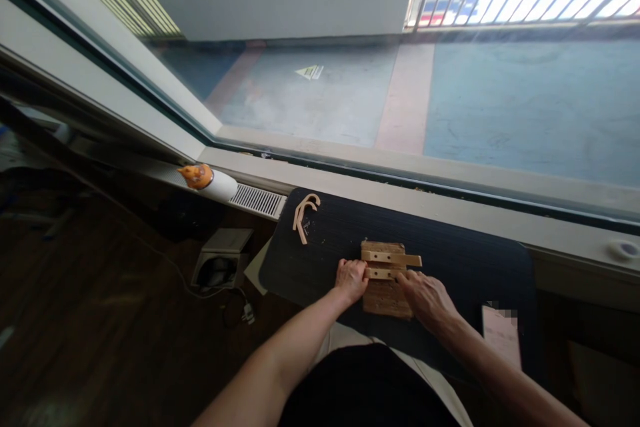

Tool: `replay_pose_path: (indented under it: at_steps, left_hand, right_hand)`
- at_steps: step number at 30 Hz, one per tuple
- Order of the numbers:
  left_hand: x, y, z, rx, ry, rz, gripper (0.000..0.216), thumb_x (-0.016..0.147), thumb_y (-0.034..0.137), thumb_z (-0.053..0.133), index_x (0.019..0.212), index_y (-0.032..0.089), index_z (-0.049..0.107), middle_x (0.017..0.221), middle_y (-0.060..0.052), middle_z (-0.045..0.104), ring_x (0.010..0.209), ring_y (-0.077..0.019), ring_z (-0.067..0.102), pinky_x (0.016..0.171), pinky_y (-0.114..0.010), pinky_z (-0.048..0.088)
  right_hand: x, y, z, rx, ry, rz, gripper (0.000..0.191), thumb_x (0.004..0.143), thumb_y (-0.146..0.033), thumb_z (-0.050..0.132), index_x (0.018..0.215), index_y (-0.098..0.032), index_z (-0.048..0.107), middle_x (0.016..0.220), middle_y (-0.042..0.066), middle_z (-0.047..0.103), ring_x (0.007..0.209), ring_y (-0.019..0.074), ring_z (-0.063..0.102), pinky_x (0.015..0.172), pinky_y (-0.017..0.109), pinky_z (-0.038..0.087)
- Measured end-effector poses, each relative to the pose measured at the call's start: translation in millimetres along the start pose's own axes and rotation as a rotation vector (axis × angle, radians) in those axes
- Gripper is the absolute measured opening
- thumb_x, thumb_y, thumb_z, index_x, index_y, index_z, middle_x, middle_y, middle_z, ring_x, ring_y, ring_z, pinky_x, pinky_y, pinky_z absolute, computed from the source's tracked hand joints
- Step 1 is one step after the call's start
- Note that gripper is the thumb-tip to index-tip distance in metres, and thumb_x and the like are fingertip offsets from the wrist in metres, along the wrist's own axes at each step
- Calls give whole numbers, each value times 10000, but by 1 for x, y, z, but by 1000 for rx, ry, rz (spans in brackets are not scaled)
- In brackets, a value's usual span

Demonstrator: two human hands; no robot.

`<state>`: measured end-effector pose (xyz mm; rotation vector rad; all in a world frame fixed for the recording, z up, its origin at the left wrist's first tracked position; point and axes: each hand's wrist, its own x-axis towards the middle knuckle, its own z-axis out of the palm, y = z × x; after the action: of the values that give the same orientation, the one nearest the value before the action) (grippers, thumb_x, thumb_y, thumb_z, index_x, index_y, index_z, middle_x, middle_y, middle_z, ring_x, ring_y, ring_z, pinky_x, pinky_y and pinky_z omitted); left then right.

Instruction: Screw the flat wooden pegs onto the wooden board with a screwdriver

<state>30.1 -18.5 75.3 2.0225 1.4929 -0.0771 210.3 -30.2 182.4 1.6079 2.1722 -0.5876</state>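
Observation:
A small wooden board lies on a dark tabletop below me. Two pale wooden strips lie across it: the upper strip is free, the lower strip is between my hands. My left hand is closed on the lower strip's left end. My right hand rests on the board with fingers pinched at that strip's right end. Curved wooden pieces lie apart at the table's far left corner.
A glue bottle with an orange cap lies on the window ledge beside a vent grille. A slip of paper sits at the table's right. A floor box with cables is left. A tape roll rests on the sill.

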Motion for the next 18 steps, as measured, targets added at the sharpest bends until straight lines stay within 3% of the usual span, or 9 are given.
replay_pose_path:
  at_steps: [7, 18]
  left_hand:
    - [-3, -2, 0, -27, 25, 21, 188, 827, 184, 541, 1004, 200, 604, 992, -58, 688, 974, -223, 614, 926, -376, 372]
    - [-2, -10, 9, -47, 36, 83, 180, 805, 163, 559, 981, 167, 600, 970, -76, 698, 949, -220, 634, 993, -377, 369]
  right_hand:
    - [8, -9, -4, -11, -7, -63, 237, 899, -108, 408, 949, -193, 624, 879, 73, 682, 819, 198, 670, 661, 265, 429]
    - [17, -18, -4, -39, -35, -119, 261, 892, -76, 398, 955, -168, 634, 881, 88, 680, 817, 215, 670, 649, 281, 438]
